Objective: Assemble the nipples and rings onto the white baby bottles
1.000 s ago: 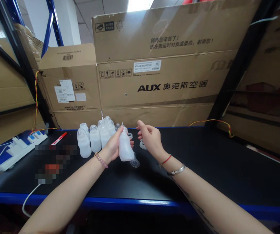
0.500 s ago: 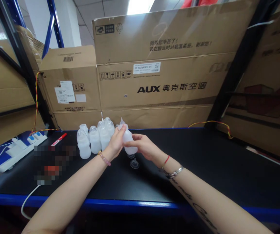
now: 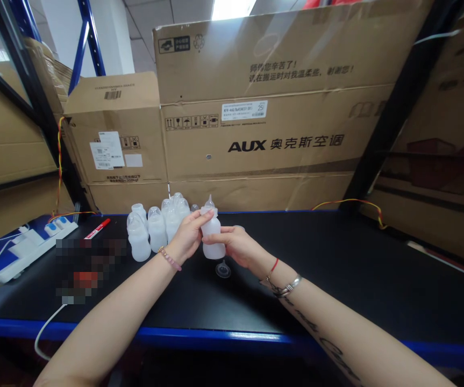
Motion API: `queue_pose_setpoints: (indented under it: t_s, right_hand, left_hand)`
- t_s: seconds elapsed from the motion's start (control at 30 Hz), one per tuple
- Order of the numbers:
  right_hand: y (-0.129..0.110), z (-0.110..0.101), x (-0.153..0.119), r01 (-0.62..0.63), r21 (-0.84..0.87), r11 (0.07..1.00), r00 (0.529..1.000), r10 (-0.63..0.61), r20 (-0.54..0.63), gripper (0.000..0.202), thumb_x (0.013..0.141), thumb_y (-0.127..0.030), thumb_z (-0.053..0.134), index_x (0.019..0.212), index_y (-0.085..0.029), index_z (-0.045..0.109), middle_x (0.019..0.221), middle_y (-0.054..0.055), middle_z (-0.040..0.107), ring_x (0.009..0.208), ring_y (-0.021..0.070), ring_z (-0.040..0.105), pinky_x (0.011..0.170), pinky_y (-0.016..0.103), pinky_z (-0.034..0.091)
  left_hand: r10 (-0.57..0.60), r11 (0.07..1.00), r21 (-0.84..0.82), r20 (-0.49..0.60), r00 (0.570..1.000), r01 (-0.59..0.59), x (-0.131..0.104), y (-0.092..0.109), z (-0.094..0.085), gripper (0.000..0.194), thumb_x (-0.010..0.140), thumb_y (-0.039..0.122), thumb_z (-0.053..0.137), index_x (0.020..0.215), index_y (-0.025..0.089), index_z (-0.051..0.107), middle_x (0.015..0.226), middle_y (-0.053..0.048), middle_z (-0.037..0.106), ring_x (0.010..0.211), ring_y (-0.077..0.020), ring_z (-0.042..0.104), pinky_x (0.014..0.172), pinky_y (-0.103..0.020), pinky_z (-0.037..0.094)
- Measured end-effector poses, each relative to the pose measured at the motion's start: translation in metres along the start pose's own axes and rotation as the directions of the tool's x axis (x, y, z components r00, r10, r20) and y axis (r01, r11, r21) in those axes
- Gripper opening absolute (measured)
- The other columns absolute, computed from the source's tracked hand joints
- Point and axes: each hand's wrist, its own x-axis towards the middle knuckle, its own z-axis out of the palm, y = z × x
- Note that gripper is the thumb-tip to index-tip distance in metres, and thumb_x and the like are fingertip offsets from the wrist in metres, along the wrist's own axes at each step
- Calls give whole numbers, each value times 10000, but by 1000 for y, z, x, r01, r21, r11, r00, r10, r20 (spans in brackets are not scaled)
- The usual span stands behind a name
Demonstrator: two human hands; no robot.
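Got a bottle [image 3: 213, 250] upright in front of me, left grip [image 3: 189, 232] closed round its neck, right grip [image 3: 240, 245] wrapped on the lower body. One loose teat [image 3: 223, 270] sits just this side of it, and more bottles [image 3: 158, 232] crowd in left, some partly behind my left grip. Marker [image 3: 98, 229] and power strip [image 3: 40, 252] further over. Surface [image 3: 336, 274] is black, blue-edged, with big cardboard [image 3: 288, 183] behind and a bright ceiling light [image 3: 232, 8].
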Motion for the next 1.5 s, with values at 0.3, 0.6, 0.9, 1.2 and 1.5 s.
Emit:
queue_pose_setpoints:
  t_s: [0.3,0.6,0.9,1.2,1.5]
  right_hand:
    - [-1,-2,1,34,-40,999,999,-33,29,261,477,-199,840,695,-118,721,641,43,669,559,133,581,527,254,463]
    - [-4,-9,0,237,-345,908,964,-263,-28,342,495,-263,816,805,-136,750,688,13,682,613,156,594,579,266,457]
    - [2,-12,4,264,-535,803,905,-398,-152,366,540,-239,764,889,-129,762,750,26,711,679,186,630,592,256,452]
    - [0,-10,1,263,-510,819,927,-361,-101,370,522,-292,800,862,-149,771,733,19,718,655,183,640,578,253,464]
    - [-1,-6,-2,253,-497,830,939,-333,-79,327,515,-288,812,801,-136,765,668,13,692,605,170,623,540,239,446]
  left_hand:
    - [27,999,41,26,999,-28,2,5,-2,333,687,287,763,966,139,657,838,-11,630,758,-104,556,715,-227,434]
    - [155,950,260,93,984,-174,2,17,-7,347,664,280,764,971,152,663,879,-16,646,816,-128,563,768,-262,423]
    - [290,815,440,256,922,-378,4,11,-12,416,726,323,756,1087,170,617,1053,-71,641,956,-183,587,854,-311,456]
    - [135,890,385,288,948,-244,-1,26,-12,358,782,344,697,1106,198,651,1104,-68,664,1027,-205,581,904,-321,425]
    - [158,937,279,199,967,-211,0,20,-6,375,762,311,689,1116,189,673,1049,-68,684,1038,-216,585,917,-346,423]
